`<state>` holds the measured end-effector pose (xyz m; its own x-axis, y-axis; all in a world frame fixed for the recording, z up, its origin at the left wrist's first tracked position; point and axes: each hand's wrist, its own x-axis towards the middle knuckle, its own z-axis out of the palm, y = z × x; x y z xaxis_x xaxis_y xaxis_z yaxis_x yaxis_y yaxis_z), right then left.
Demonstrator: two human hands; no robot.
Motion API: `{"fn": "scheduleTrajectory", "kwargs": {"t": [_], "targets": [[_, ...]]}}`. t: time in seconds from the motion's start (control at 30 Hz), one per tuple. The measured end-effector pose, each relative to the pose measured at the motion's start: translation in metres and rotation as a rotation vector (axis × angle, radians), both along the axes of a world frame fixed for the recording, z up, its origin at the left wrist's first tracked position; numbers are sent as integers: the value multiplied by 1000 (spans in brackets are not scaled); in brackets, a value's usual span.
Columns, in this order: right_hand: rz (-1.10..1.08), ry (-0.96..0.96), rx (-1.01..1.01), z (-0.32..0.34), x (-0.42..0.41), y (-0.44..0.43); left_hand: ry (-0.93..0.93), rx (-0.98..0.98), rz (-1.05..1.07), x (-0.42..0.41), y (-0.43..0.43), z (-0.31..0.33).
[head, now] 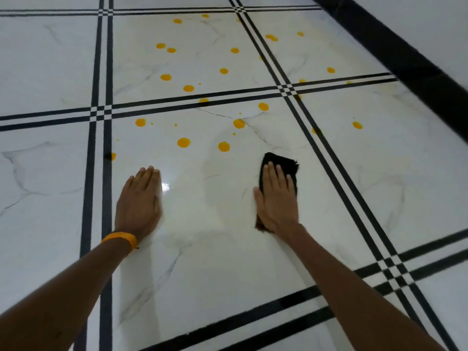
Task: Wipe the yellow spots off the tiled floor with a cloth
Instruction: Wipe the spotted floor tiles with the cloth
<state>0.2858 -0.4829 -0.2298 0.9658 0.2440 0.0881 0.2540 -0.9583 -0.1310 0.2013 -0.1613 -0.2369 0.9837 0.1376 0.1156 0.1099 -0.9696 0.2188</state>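
A white marble-look tiled floor [202,262] with black double grout lines fills the view. Several yellow spots [183,142] dot the tiles ahead of my hands, the nearest at about arm's reach. My right hand [277,201] lies flat with straight fingers on a dark cloth [286,162], pressing it onto the floor; the cloth shows beyond my fingertips and at the heel of the hand. My left hand [138,202] rests flat on the bare tile to the left, holding nothing. An orange band [121,238] circles my left wrist.
A black skirting strip [405,59] runs diagonally along the white wall at the upper right. More yellow spots [357,125] lie on the tile to the right and on the far tiles. A faint smeared patch [228,188] shows between my hands.
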Motion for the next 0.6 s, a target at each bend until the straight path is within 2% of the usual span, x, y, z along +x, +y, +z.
{"fn": "scheduleTrajectory", "kwargs": {"t": [0.03, 0.1, 0.17, 0.2, 0.3, 0.37, 0.43, 0.53, 0.57, 0.6], "targets": [[49, 0, 2, -2, -10, 14, -6, 36, 0, 1, -5, 2], [383, 38, -9, -6, -46, 22, -33, 28, -3, 1, -16, 5], [613, 82, -52, -1, -52, -15, -68, -47, -26, 2, -33, 6], [576, 67, -44, 0, -41, -41, -74, -80, -73, 6, -46, 8], [128, 104, 9, 5, 5, -109, -56, -162, -285, 34, -99, 9], [-74, 77, -13, 5, 13, -111, -45, -146, -413, 55, -135, 6], [22, 83, 2, 1, -7, -93, -39, -65, -493, 68, -155, -1], [526, 180, -25, 4, -42, -108, 0, -46, -505, 74, -156, -5], [582, 177, -43, 6, -36, -125, 3, -51, -501, 73, -155, -5], [531, 170, -38, 5, -26, -142, 8, -56, -498, 72, -156, -4]]}}
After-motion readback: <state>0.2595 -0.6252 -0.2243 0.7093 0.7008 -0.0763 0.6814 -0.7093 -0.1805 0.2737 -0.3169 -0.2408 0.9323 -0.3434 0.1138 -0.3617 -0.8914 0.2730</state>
